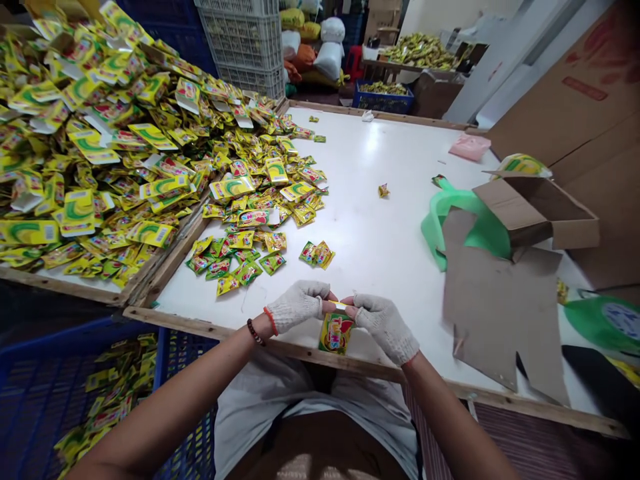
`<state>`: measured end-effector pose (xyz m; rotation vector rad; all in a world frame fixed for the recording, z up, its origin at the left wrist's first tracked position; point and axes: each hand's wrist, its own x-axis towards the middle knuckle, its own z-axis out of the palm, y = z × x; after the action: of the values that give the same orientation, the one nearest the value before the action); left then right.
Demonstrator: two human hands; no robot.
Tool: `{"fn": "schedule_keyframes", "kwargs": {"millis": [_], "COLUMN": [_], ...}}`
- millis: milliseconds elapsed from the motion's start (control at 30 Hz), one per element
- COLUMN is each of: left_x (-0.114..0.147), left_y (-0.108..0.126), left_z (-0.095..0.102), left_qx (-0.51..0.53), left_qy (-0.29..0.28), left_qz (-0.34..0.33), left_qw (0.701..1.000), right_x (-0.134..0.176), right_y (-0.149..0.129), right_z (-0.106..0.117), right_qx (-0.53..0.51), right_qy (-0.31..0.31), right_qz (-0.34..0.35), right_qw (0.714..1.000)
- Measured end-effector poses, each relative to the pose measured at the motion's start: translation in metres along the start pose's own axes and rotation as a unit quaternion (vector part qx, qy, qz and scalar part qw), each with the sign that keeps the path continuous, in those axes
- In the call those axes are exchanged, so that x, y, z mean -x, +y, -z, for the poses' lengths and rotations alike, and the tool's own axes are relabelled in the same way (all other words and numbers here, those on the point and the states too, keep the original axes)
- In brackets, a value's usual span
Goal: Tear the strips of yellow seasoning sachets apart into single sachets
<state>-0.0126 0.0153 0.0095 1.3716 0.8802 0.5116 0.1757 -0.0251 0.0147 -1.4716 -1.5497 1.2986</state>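
L hand [303, 307] & R hand [383, 323] pinch box [336, 335] by its top end, fingertips closed, near counter [360, 233] front edge. Hard squeeze cd crease card; slip cd drop box off edge.

On the right part of the bench [370, 230], a flat piece of cardboard [500, 313] partly covers a green plastic object [487, 217]. Next to them is an open carton [515, 203]. Farther, a pink packet [470, 147] lies. Beyond the bench, grey crates [245, 40] are stacked near filled sacks [330, 59].

The white table [365, 213] (wood-edged) bears packets [241, 239] and cardboard [500, 313].
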Motion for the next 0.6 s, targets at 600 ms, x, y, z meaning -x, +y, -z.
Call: {"fn": "schedule_keyframes", "kwargs": {"millis": [600], "left_x": [0.029], "left_y": [0.01], "left_z": [0.02], "left_qx": [-0.463], "left_qy": [-0.003], "left_qz": [-0.251], "left_qw": [0.85], "right_x": [0.016], "right_y": [0.033], "right_z": [-0.009], "right_qx": [0.052], "right_qy": [0.064], "right_qz": [0.123], "right_qw": [0.989]}}
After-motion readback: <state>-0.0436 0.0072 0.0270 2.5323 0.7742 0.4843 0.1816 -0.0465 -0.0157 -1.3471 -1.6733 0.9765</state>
